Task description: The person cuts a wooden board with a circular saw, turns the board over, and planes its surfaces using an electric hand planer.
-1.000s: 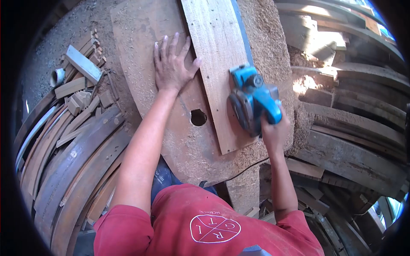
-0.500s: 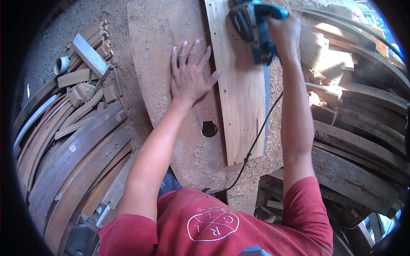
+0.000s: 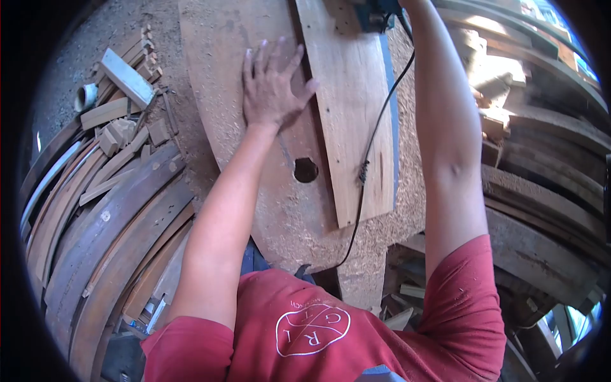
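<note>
My left hand [image 3: 272,89] lies flat with fingers spread on a wide brown board [image 3: 219,83], just left of a paler plank. That plank [image 3: 353,114] rests along the board's right part, with small dark nail holes along its left edge. At the top edge, my right hand [image 3: 412,3] is mostly cut off, gripping a teal electric planer [image 3: 372,16] over the plank's far part. Only the planer's rear shows. Its black cord [image 3: 380,118] runs back across the plank towards my body. A dark round hole [image 3: 306,170] pierces the brown board below my left hand.
Curved timbers [image 3: 114,210] are stacked at the left, with offcuts [image 3: 121,134] and a short white pipe piece [image 3: 86,97] above them. More curved boards [image 3: 554,140] pile up at the right. Wood shavings [image 3: 407,159] cover the surface around the plank.
My right hand and the planer have moved forward, partly out of the top of view. The cord now lies across the plank. My left hand stays flat; the view has shifted slightly.
</note>
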Available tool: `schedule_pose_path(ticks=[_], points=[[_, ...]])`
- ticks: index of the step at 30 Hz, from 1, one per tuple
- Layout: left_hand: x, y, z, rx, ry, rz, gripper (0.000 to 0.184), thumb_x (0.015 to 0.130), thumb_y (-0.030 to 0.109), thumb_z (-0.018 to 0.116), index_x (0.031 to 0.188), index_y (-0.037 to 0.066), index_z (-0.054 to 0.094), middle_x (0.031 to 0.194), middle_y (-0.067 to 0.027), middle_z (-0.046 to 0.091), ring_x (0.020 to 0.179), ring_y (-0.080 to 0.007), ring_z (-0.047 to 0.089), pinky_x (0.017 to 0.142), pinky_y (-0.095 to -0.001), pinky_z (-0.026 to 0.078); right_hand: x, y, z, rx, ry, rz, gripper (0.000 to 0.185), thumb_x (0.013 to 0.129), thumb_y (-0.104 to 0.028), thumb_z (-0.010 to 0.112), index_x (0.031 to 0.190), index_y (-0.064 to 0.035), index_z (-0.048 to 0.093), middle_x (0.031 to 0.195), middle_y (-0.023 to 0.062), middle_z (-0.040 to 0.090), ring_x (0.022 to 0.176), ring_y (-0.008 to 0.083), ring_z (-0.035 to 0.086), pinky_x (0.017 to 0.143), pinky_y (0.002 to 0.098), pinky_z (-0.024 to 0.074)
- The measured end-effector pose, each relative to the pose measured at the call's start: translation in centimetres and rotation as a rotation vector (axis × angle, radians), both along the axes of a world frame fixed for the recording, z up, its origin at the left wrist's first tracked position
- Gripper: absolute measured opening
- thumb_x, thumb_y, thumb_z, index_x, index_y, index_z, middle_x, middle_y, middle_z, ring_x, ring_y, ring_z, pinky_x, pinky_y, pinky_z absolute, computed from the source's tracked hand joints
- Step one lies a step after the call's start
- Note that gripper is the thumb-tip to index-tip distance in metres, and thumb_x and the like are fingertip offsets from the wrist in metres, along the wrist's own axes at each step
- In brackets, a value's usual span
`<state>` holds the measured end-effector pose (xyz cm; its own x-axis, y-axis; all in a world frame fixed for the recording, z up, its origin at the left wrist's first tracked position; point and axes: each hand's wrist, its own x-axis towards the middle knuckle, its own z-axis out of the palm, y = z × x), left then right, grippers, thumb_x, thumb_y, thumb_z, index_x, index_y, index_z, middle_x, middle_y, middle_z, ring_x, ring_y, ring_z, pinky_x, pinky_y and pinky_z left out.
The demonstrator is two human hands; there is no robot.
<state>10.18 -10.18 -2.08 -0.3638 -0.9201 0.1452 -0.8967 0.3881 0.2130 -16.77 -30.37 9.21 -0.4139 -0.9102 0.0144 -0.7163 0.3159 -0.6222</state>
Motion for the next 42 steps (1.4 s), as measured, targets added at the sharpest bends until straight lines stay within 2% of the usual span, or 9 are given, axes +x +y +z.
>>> schedule_pose_path(ticks=[3,4,8,11,15,21,23,27,42], points=[[0.1,0.1,0.2,-0.045,0.038,-0.002,0.073,0.101,0.071,0.048,0.161,0.030,0.051,0.171,-0.0079,0.042,0.160,-0.0354,0.030,0.134,-0.0561,0.012,1.0,11.0,1.7,-0.051,-0.078,0.141,0.025,0.084,-0.020,0.078,0.090,0.0039,0.076,0.070,0.0162,0.071,0.065,0.0283,0.072,0.060,0.0445,0.0556],[0.1,0.0,-0.1,-0.063,0.040,0.001,0.070,0.102,0.068,0.049,0.161,0.031,0.052,0.170,-0.0078,0.043,0.160,-0.0352,0.031,0.134,-0.0562,0.013,-2.8,14.1,-2.7,0.060,0.532,0.492,0.027,0.087,-0.028,0.079,0.081,-0.0023,0.078,0.064,0.0160,0.071,0.057,0.0271,0.071,0.058,0.0408,0.0548],[0.0,0.0,-0.2,-0.080,0.031,0.013,0.063,0.103,0.058,0.050,0.160,0.031,0.053,0.168,-0.0077,0.044,0.158,-0.0350,0.034,0.134,-0.0574,0.014,2.9,39.4,3.0,0.130,-0.003,0.021,0.030,0.097,-0.023,0.079,0.119,-0.0027,0.072,0.099,0.0212,0.077,0.092,0.0402,0.077,0.079,0.0451,0.0591],[0.0,0.0,-0.6,-0.096,0.045,0.023,0.062,0.103,0.055,0.050,0.160,0.031,0.053,0.169,-0.0077,0.044,0.158,-0.0355,0.033,0.134,-0.0584,0.014,3.8,58.4,3.8,0.171,-0.051,-0.115,0.030,0.097,-0.013,0.081,0.122,0.0002,0.073,0.100,0.0114,0.079,0.093,0.0165,0.075,0.083,0.0358,0.0580],[-0.1,0.3,-0.5,-0.091,0.004,0.016,0.063,0.103,0.053,0.050,0.161,0.031,0.051,0.170,-0.0075,0.042,0.159,-0.0351,0.033,0.134,-0.0582,0.013,5.1,64.6,4.6,0.206,-0.091,-0.235,0.030,0.094,-0.013,0.085,0.117,0.0015,0.072,0.096,0.0107,0.078,0.089,0.0156,0.073,0.082,0.0343,0.0570],[0.0,0.3,-0.3,-0.059,0.011,0.023,0.063,0.100,0.044,0.050,0.162,0.031,0.050,0.172,-0.0074,0.039,0.160,-0.0352,0.031,0.135,-0.0569,0.011,5.5,50.2,3.7,0.146,-0.065,-0.165,0.033,0.093,-0.020,0.088,0.114,0.0006,0.073,0.090,0.0143,0.077,0.084,0.0185,0.074,0.077,0.0359,0.0561],[0.1,0.1,-0.1,-0.039,0.008,0.019,0.064,0.099,0.040,0.050,0.162,0.031,0.051,0.173,-0.0072,0.038,0.160,-0.0350,0.031,0.135,-0.0565,0.011,5.9,43.4,3.9,0.138,-0.045,-0.133,0.039,0.090,-0.025,0.089,0.115,0.0008,0.073,0.091,0.0256,0.076,0.090,0.0413,0.078,0.075,0.0441,0.0576],[0.2,0.1,0.7,0.008,0.112,0.016,0.067,0.097,0.036,0.053,0.162,0.023,0.050,0.172,-0.0087,0.039,0.160,-0.0361,0.031,0.135,-0.0565,0.012,6.1,30.8,2.9,0.115,0.026,-0.108,0.040,0.087,-0.029,0.088,0.114,-0.0015,0.075,0.094,0.0278,0.075,0.093,0.0487,0.073,0.079,0.0518,0.0558],[0.3,-0.1,1.4,0.105,0.072,0.013,0.091,0.094,0.086,0.044,0.162,0.026,0.050,0.174,-0.0093,0.034,0.163,-0.0346,0.022,0.135,-0.0581,0.003,4.2,-6.7,-2.3,-0.194,0.206,-0.077,0.036,0.084,-0.031,0.087,0.099,0.0011,0.080,0.085,0.0217,0.077,0.079,0.0336,0.077,0.069,0.0475,0.0583]])
